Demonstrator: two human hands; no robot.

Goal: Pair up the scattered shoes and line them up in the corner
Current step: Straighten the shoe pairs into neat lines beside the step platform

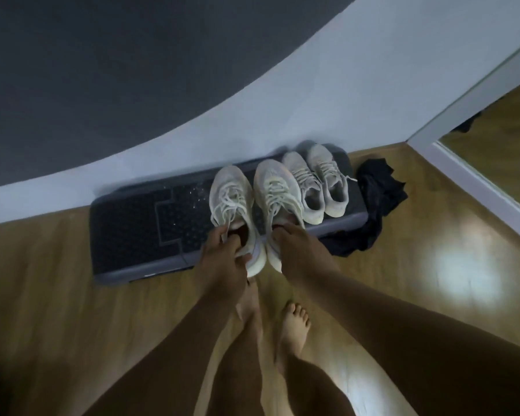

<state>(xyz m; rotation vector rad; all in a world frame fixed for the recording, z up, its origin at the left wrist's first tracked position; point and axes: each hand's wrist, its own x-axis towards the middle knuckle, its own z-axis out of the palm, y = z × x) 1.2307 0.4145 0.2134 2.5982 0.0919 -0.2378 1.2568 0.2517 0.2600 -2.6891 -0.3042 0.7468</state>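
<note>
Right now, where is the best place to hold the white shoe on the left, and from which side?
Grip the left white shoe at its heel collar, from the near side. Its toe points toward the wall and the open collar faces the person; the left hand already pinches there.

- The floor (57, 280) looks like wood planks with a glossy finish that throws back bright patches of light.
- The mat (138, 223) is dark, looks like rubber or plastic, matt, with a raised, textured pattern and a smoother grey rim.
- The four sneakers (231, 193) have pale knit cloth uppers, woven laces and matt soles.
- The dark cloth (379, 190) is soft, crumpled and matt.
- The wall (192, 115) is smooth and matt.
</note>
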